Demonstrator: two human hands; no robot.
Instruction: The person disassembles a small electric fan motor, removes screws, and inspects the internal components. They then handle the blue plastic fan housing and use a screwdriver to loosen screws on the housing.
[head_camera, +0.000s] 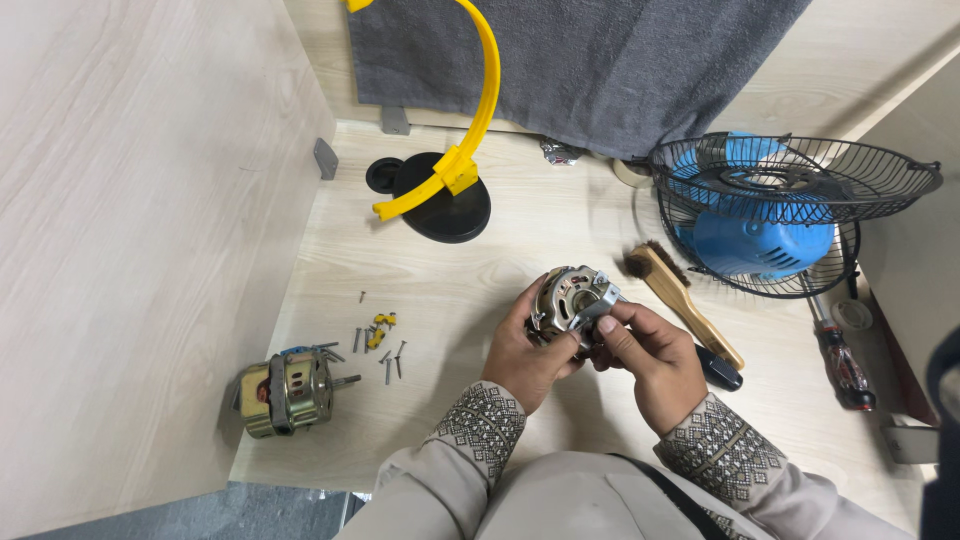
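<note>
A small metal fan motor (572, 298) with copper windings is held above the light wooden table (470, 270). My left hand (525, 352) cups it from below and from the left. My right hand (652, 362) grips its right side, thumb and fingers pinching a grey metal bracket on the housing. Both sleeves are pale with patterned cuffs.
A second motor (288, 390) lies at the left, with several loose screws and yellow bits (378, 338) beside it. A wooden brush (682, 296), a dark-handled tool (718, 368), a red screwdriver (845, 372), a blue fan in a black wire cage (770, 205) and a yellow arc on a black base (450, 190) surround it.
</note>
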